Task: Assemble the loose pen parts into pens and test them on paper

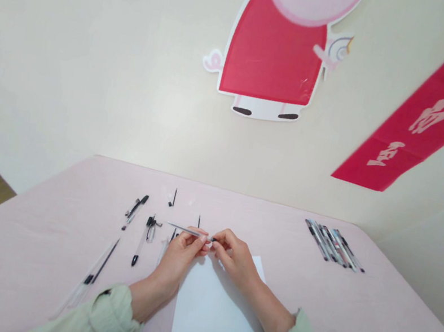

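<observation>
Above the far end of a white paper sheet [217, 314], my two hands meet at a slim pen [189, 230] with a pale barrel. Its thin end points left, and a dark end lies between the hands. My left hand [183, 251] is closed around the barrel. With thumb and fingertips, my right hand [235, 251] pinches the small black end piece [213, 239]. Whether that piece is joined to the barrel is hidden by the fingers. Just beyond the hands lies a short black pen part [199, 221]. More pen parts [165, 245] lie partly behind my left hand.
Pink cloth [348, 325] covers the table. To the left lie a clear pen with black ends [140, 243], a black-capped pen [136, 211], a dark refill [105, 261] and clear tubes [82, 279]. A row of several pens [334, 246] lies at the far right, near the wall [137, 59].
</observation>
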A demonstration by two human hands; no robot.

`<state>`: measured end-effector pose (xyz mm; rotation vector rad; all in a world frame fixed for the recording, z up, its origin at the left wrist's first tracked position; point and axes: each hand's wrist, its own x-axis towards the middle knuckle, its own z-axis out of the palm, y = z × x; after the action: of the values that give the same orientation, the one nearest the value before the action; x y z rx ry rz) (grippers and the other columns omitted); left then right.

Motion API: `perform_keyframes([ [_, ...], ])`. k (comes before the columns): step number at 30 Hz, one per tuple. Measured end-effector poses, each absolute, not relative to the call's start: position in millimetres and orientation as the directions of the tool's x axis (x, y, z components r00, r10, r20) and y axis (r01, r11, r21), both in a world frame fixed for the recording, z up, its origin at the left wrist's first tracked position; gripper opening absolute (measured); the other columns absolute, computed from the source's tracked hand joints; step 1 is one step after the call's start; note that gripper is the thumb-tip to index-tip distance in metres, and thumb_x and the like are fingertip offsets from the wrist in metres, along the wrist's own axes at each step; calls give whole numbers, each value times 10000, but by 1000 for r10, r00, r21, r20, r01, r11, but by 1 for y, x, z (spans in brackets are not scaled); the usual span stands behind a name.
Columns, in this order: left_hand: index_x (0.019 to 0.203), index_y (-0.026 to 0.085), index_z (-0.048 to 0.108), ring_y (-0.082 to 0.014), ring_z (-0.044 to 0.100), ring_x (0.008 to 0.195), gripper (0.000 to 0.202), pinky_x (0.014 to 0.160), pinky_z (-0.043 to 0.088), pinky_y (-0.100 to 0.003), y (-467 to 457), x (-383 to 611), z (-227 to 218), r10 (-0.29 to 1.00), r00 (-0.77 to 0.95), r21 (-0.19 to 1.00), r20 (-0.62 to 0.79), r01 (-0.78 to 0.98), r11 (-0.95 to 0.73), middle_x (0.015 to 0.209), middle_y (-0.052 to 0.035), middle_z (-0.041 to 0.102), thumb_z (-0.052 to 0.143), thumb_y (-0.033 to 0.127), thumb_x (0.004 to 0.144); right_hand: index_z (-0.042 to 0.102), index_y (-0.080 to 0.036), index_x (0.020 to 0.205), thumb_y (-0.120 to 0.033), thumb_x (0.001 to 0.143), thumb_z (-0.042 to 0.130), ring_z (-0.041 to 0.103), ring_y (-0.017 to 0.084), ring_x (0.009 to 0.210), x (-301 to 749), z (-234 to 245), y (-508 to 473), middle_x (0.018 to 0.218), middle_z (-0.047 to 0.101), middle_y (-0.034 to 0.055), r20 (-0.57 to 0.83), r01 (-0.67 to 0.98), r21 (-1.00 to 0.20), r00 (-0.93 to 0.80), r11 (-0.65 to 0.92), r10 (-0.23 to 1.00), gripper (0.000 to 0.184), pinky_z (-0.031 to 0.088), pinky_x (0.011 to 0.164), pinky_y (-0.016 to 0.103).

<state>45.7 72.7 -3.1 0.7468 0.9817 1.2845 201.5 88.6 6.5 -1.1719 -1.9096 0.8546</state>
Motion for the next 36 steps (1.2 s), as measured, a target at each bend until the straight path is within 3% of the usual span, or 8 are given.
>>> perform_keyframes([
  [7, 909, 138, 648, -119, 624, 698, 380, 704, 498, -247, 73, 47, -6, 984, 9, 887, -179, -431, 165, 759, -22, 685, 782, 412, 681, 554, -198, 867, -238, 914, 455, 584, 127, 640, 203, 6, 88, 713, 630, -3, 195, 445, -826, -350, 346, 916, 117, 424, 622, 234],
  [15, 885, 137, 657, -123, 621, 697, 401, 700, 509, -253, 73, 47, -5, 984, 6, 893, -179, -419, 165, 758, -25, 685, 794, 434, 653, 471, -212, 737, -272, 969, 362, 544, 121, 597, 203, 6, 87, 622, 580, -23, 178, 475, -802, -390, 363, 904, 264, 395, 625, 238],
  [21, 881, 136, 664, -117, 613, 682, 390, 684, 501, -244, 73, 46, -2, 981, -11, 885, -194, -435, 170, 747, -23, 682, 802, 415, 646, 495, -215, 923, -226, 888, 490, 558, 115, 603, 203, 5, 88, 740, 594, -25, 176, 432, -840, -354, 328, 919, 37, 398, 586, 225],
  [26, 889, 135, 656, -122, 621, 687, 389, 696, 502, -253, 72, 47, 0, 981, 1, 885, -193, -432, 175, 761, -36, 693, 792, 415, 657, 482, -213, 841, -210, 870, 496, 515, 119, 613, 203, 4, 89, 690, 547, -36, 203, 446, -820, -361, 359, 910, 32, 375, 583, 224],
  [36, 884, 133, 656, -126, 616, 676, 380, 688, 504, -260, 73, 47, -6, 984, 6, 893, -179, -419, 165, 751, -33, 681, 785, 418, 668, 471, -204, 725, -247, 936, 401, 480, 114, 602, 204, 8, 88, 635, 521, -35, 176, 489, -782, -421, 386, 890, 227, 347, 601, 227],
])
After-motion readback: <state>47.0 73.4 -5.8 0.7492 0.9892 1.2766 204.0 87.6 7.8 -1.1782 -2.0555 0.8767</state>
